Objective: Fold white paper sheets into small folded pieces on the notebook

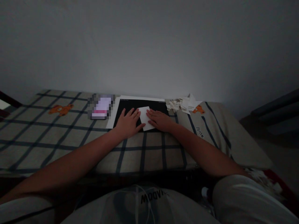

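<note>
Dim room, bare grey wall [149, 43]

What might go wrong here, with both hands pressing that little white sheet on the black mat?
The white sheet lies pinned between the left hand and the right hand; uneven pressure may skew it or leave a crooked crease. The black mat rests on a checked cloth, a soft base that may let it slide. The room is dim, so edges are hard to align. The paper scraps piled close beside the mat could be knocked off by the right arm.
</note>
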`<control>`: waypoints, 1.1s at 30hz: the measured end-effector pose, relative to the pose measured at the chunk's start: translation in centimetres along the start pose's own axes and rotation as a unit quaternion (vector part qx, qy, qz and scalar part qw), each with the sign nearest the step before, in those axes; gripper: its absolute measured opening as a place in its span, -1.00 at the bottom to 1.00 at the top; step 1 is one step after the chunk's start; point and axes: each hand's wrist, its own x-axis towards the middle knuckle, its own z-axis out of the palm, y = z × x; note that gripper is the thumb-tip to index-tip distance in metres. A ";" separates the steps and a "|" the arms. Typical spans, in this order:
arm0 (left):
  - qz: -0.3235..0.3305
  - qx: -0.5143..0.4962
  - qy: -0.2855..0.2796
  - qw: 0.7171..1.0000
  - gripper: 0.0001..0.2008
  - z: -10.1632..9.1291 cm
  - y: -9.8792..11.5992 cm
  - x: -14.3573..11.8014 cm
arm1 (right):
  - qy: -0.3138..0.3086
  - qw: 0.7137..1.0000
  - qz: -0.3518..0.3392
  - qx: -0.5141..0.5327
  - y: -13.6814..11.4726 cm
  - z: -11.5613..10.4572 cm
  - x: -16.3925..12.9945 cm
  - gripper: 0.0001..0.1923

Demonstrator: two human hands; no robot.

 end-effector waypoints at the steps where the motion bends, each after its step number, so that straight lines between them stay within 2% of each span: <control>1: 0.017 0.001 0.009 1.000 -0.38 -0.1 0.0 0.0 | -0.001 1.000 0.000 0.003 0.0 0.0 0.0 -0.45; 5: 0.076 0.002 0.015 0.997 -0.48 -0.4 0.2 -0.1 | 0.004 1.000 -0.008 0.009 0.2 0.2 0.1 -0.44; 13: 0.088 -0.024 0.028 0.995 -0.55 -0.5 0.0 -0.2 | 0.004 1.000 -0.015 0.013 0.7 0.4 0.2 -0.43; 22: 0.002 -0.077 0.026 0.997 -0.71 0.0 -1.6 2.4 | -0.001 1.000 -0.017 0.008 0.7 0.3 0.3 -0.43; 28: 0.013 -0.087 0.036 0.995 -0.71 0.7 -2.2 2.6 | 0.000 1.000 -0.013 0.023 0.8 0.5 0.3 -0.44; 33: 0.030 -0.061 0.028 0.997 -0.65 -0.2 -2.0 1.4 | 0.000 1.000 -0.018 0.021 0.8 0.5 0.3 -0.44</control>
